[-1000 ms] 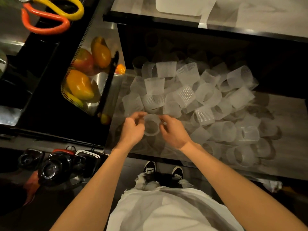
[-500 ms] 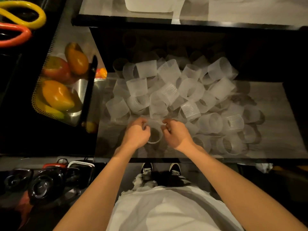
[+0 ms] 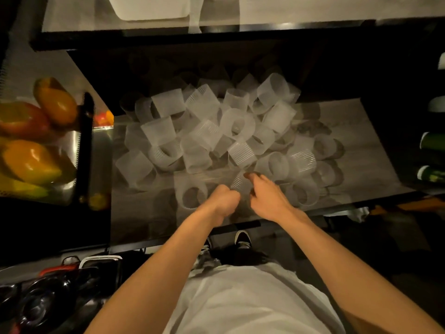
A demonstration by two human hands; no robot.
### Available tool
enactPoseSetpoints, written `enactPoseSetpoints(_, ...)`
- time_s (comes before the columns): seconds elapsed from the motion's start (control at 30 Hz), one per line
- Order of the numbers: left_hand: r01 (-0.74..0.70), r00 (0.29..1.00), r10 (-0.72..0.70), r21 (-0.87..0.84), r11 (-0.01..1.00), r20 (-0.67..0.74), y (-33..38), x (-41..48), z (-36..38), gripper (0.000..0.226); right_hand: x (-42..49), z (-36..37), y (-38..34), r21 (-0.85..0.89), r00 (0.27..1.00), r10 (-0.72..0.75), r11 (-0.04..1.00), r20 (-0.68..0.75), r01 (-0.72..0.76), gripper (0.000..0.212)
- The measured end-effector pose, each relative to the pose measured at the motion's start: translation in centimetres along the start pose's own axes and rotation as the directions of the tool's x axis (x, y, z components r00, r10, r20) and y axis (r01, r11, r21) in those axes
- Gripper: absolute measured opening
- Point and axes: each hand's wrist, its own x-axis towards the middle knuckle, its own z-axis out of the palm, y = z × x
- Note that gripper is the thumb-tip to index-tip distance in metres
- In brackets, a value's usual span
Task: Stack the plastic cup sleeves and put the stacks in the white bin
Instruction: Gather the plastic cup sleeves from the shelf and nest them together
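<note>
A heap of translucent ribbed plastic cup sleeves (image 3: 216,131) lies on the grey table (image 3: 356,131) in front of me. My left hand (image 3: 222,201) is curled near the table's front edge, beside a lone sleeve (image 3: 191,195) lying on its side. My right hand (image 3: 267,196) pinches a ribbed sleeve (image 3: 238,182) between thumb and fingers; the left hand's fingers meet the same sleeve, though the blur hides the exact hold. The white bin (image 3: 154,8) stands on the raised shelf at the back, only its lower edge showing.
A metal tray of mangoes (image 3: 36,145) sits to the left of the table. Dark containers (image 3: 41,302) lie on the floor at the lower left. Green-and-white objects (image 3: 431,141) stand at the right edge. My shoes (image 3: 242,239) show under the table's front edge.
The view has shifted and both hands have moved right along the front edge. The sleeve they held between them now lies to the left, and the right hand pinches another ribbed sleeve.
</note>
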Motion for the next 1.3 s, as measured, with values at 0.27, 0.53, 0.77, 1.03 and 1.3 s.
enactPoseSetpoints(0.27, -0.137, 0.978, 0.131, -0.027, 0.99, -0.162, 1.2, -1.7, -2.3, 0.023, 0.1, -1.6, -0.8, 0.146, 0.994, -0.062, 0.987, -0.087, 0.074, 0.034)
enactPoseSetpoints(0.53, -0.379, 0.87, 0.345, -0.031, 0.925, -0.352, 2.0, -5.2, -8.2, 0.018, 0.3, -2.8, -5.8, 0.395, 0.989, -0.127, 0.907, -0.07, 0.145, 0.036)
enactPoseSetpoints(0.77, -0.31, 0.881, 0.218, -0.162, 0.937, -0.421, -1.5, -5.1, -10.6, 0.015, 1.7, 0.7, -8.3, 0.354, 0.981, -0.196, 0.918, 0.013, 0.179, 0.034)
enactPoseSetpoints(1.03, -0.311, 0.859, 0.248, -0.071, 0.948, -0.447, -3.0, -3.8, -10.4, 0.015, 2.2, 1.3, -7.9, 0.311, 0.992, -0.126, 0.942, -0.011, 0.124, 0.034)
enactPoseSetpoints(1.3, -0.268, 0.81, 0.347, 0.228, 0.936, -0.472, -4.1, -3.5, -9.8, 0.019, 2.3, 2.2, -7.3, 0.224, 0.993, -0.122, 0.967, 0.004, 0.118, 0.019)
